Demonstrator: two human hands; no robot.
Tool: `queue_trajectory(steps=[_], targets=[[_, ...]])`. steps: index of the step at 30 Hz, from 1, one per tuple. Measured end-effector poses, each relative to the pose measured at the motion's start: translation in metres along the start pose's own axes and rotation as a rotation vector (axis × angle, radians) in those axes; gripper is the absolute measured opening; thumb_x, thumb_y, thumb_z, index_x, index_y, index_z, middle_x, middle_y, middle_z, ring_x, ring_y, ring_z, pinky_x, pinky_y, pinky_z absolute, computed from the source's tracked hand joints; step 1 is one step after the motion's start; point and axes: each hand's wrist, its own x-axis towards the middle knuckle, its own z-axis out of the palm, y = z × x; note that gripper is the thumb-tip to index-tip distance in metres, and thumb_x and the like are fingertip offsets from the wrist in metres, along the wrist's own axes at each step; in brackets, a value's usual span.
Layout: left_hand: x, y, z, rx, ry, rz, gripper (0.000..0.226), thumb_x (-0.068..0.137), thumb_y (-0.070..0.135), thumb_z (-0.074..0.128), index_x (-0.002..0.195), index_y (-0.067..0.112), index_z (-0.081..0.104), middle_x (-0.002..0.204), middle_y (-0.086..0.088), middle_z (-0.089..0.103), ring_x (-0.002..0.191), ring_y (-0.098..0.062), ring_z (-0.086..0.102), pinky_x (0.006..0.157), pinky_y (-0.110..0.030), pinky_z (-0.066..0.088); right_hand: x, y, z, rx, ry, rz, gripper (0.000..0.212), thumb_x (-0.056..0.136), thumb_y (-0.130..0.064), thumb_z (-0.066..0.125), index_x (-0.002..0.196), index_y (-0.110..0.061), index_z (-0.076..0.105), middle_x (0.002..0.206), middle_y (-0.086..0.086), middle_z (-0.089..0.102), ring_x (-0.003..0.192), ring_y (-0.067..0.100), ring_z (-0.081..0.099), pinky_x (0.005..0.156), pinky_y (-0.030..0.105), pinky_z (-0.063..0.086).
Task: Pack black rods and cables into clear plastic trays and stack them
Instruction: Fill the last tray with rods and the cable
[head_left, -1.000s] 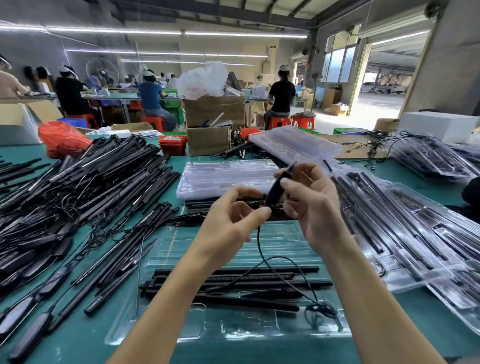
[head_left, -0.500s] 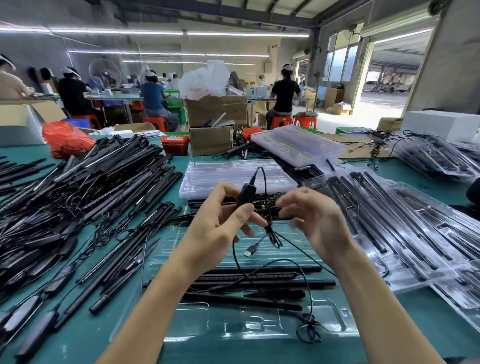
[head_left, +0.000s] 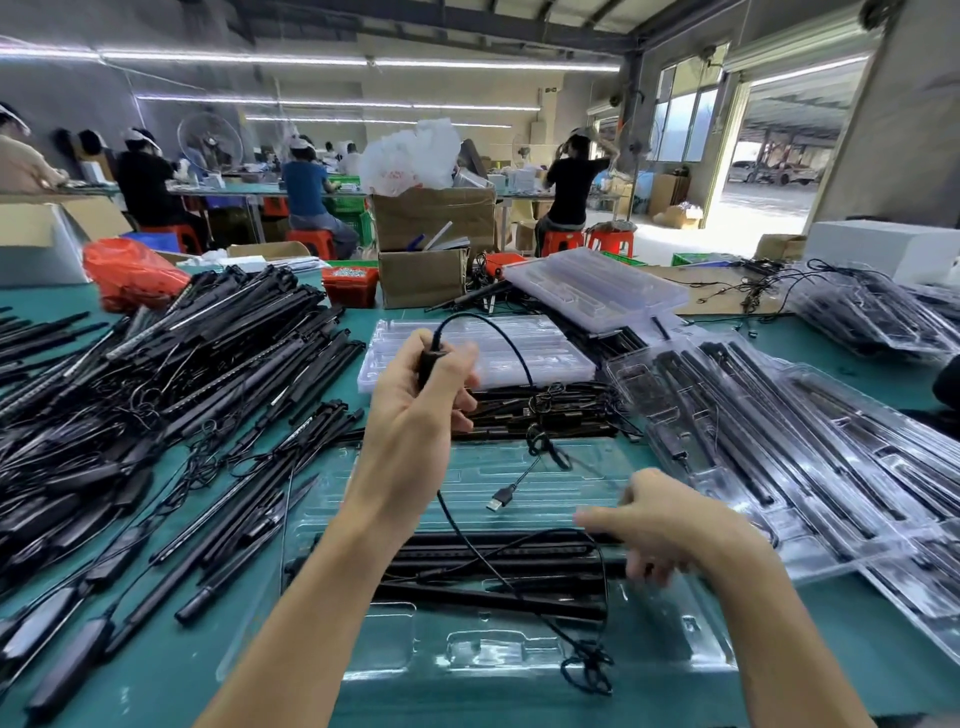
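My left hand (head_left: 415, 415) is raised over the table and grips a small black controller (head_left: 428, 361) on a black cable (head_left: 511, 348). The cable loops up and right, then hangs down to a USB plug (head_left: 500, 500). A clear plastic tray (head_left: 519, 654) lies in front of me with three black rods (head_left: 467, 566) in it. My right hand (head_left: 660, 525) is low at the right end of the rods, blurred, fingers curled at a rod's end. A big heap of loose black rods (head_left: 171, 379) covers the table's left side.
Stacked empty clear trays (head_left: 550, 353) sit beyond my hands, another stack (head_left: 597, 291) behind them. Filled trays (head_left: 779, 447) spread on the right. Cardboard boxes (head_left: 431, 244), a red bag (head_left: 130, 270) and a red bin (head_left: 350, 283) stand at the table's far side. Seated workers are in the background.
My left hand took over the controller and lifted it higher. My right hand let go of the cable and dropped down to the right end of the rods in the tray.
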Motion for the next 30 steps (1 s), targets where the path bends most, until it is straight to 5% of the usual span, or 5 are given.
queue_trajectory(steps=[6,11,15,22,30], targets=[[-0.002,-0.001,0.002,0.28,0.109,0.104,0.044,0.09,0.05,0.039,0.073,0.018,0.063,0.063,0.021,0.05,0.068,-0.002,0.048,0.072,-0.018,0.041,0.022,-0.003,-0.006,0.563,0.301,-0.199,0.054,0.093,-0.028,0.063,0.139,-0.026,0.034,0.096,0.005,0.069,0.058,0.007,0.066,0.043,0.022,0.045],[0.002,-0.018,-0.005,0.33,0.151,-0.116,0.028,0.104,0.032,0.041,0.085,0.013,0.048,0.061,0.006,0.039,0.049,-0.007,0.032,0.045,-0.018,0.03,0.039,-0.027,-0.011,0.726,0.571,-0.365,0.05,0.089,-0.03,0.063,0.136,-0.028,0.043,0.11,-0.003,0.058,0.1,0.015,0.061,0.089,0.05,0.056],[-0.007,-0.032,-0.012,0.331,0.051,-0.327,0.02,0.107,0.029,0.042,0.098,0.012,0.046,0.073,-0.013,0.062,0.047,-0.013,0.054,0.035,-0.019,0.035,0.052,-0.045,-0.028,0.836,0.415,-0.352,0.064,0.093,-0.021,0.06,0.15,-0.024,0.032,0.129,0.0,0.052,0.115,0.02,0.055,0.103,0.05,0.048],[-0.013,-0.044,-0.017,-0.191,0.193,-0.494,0.011,0.106,0.007,0.044,0.101,0.016,0.043,0.103,-0.021,0.073,0.081,-0.041,0.075,0.052,-0.032,0.059,0.048,-0.029,-0.013,0.418,0.326,-0.287,0.022,0.091,-0.031,0.062,0.09,-0.01,0.068,0.081,0.009,0.075,0.057,0.011,0.061,0.046,0.023,0.045],[-0.017,-0.048,-0.027,-0.54,0.319,-0.446,0.016,0.106,-0.001,0.038,0.1,0.013,0.043,0.112,-0.028,0.07,0.093,-0.047,0.072,0.062,-0.034,0.061,0.024,0.012,-0.017,0.092,0.262,0.022,0.066,0.076,-0.078,0.058,0.079,-0.012,0.053,0.067,0.001,0.061,0.055,0.019,0.05,0.062,0.03,0.042]])
